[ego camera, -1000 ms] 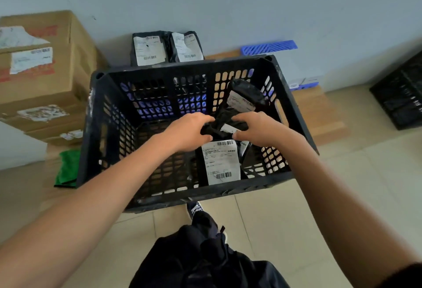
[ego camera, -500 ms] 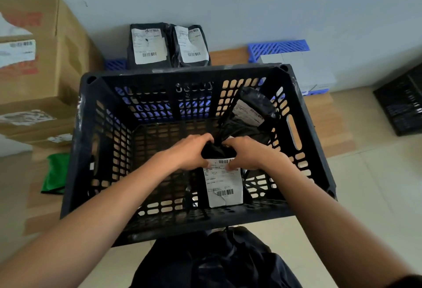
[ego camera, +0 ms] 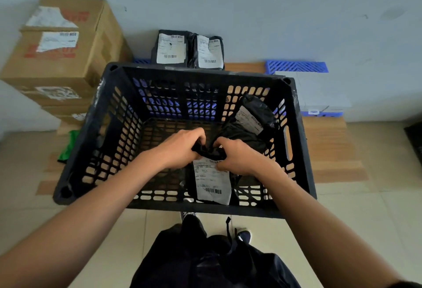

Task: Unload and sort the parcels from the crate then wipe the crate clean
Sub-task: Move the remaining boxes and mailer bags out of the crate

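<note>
Both hands were inside the black crate (ego camera: 75, 150), meeting at the top edge of a black parcel (ego camera: 211, 180) that stood against the crate's near wall. The left hand (ego camera: 182, 148) and the right hand (ego camera: 237, 157) each had their fingers curled round the bunched black plastic at the parcel's upper end, so both were grasping it rather than resting on it; the fingertips themselves were tucked into the folds and could not be seen plainly. The relation that mattered was this: the parcel hung straight down from the fingers, its long axis running from the gathered top under the hands toward the near wall and the crate floor, with its white label (ego camera: 212, 182) facing the camera. The grip sat at one end only, so the body of the parcel lay below and nearer the person than the hands. Neither hand was clearly nearer; they flanked the same bunch, almost touching. A lift would likely have had to go upward along that axis to clear the near rim. A second parcel (ego camera: 249, 123) leaned in the far right corner, just beyond the right hand and apart from it. Two sorted parcels (ego camera: 189, 50) stood against the wall behind the crate, beside a cardboard box (ego camera: 64, 43), and a green cloth (ego camera: 67, 148) lay to the crate's left.
</note>
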The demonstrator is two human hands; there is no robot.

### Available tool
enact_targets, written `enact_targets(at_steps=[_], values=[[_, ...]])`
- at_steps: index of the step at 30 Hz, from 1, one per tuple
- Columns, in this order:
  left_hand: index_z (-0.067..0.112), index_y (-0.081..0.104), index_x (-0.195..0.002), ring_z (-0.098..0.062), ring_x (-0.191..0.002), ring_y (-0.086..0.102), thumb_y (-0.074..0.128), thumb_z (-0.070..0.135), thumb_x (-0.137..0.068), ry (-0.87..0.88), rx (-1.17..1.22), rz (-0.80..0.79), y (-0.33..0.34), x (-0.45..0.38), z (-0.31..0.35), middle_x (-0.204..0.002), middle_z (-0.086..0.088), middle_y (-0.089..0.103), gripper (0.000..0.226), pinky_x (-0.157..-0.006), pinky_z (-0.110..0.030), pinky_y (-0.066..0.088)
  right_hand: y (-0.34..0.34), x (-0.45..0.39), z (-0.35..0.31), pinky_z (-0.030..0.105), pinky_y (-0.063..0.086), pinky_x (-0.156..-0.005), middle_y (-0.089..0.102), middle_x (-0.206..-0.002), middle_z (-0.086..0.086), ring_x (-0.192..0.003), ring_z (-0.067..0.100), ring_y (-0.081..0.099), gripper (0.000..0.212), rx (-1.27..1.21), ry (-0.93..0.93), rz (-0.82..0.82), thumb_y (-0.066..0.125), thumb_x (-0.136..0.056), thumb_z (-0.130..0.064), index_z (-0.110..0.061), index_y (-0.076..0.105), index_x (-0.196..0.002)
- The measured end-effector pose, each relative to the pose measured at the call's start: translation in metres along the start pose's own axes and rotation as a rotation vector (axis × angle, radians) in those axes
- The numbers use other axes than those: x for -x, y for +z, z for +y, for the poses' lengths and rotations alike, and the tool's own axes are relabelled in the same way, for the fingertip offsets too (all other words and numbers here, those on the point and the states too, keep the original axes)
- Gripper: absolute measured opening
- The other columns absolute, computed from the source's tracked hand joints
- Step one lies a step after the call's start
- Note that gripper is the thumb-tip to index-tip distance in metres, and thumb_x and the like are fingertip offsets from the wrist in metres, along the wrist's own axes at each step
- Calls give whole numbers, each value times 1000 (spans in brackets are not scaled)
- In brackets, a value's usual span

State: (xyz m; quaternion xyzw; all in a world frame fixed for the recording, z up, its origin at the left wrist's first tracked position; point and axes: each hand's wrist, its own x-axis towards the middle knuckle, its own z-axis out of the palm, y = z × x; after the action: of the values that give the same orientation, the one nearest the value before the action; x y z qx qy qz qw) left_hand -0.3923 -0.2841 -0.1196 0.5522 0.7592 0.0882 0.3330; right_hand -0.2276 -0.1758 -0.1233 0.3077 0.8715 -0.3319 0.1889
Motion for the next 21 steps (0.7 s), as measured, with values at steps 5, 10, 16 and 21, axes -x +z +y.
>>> enact_targets(at_steps=[5,10,16,21], values=[[34,53,-110,-14,-102,61,78,16,-87,-2,136,265,-14,31,23,-104,14,60,38,-82,-32,46,-26,27,2,22,46,-62,64,-102,-5,-85,11,62,46,-186,-138,149,72,-86,-19,-24,60,-130],[38,32,-154,-1,-131,46,80,31,-87,1,342,577,-23,59,53,-146,15,49,82,-109,-27,39,-67,62,9,27,55,-75,68,-104,-10,-91,8,66,38,-401,-234,285,75,-90,-21,-27,63,-125],[41,34,-155,15,-117,53,77,29,-90,12,517,649,-15,77,87,-134,26,55,79,-98,-19,47,-108,98,31,43,60,-93,77,-107,-6,-96,16,76,37,-838,-308,422,79,-88,-15,-25,68,-121],[26,40,-156,-2,-127,58,75,12,-92,133,602,703,-4,75,118,-137,10,63,75,-103,-29,53,-120,103,42,48,60,-94,76,-115,0,-105,20,74,47,-1090,-308,579,81,-87,-21,-19,62,-130]])
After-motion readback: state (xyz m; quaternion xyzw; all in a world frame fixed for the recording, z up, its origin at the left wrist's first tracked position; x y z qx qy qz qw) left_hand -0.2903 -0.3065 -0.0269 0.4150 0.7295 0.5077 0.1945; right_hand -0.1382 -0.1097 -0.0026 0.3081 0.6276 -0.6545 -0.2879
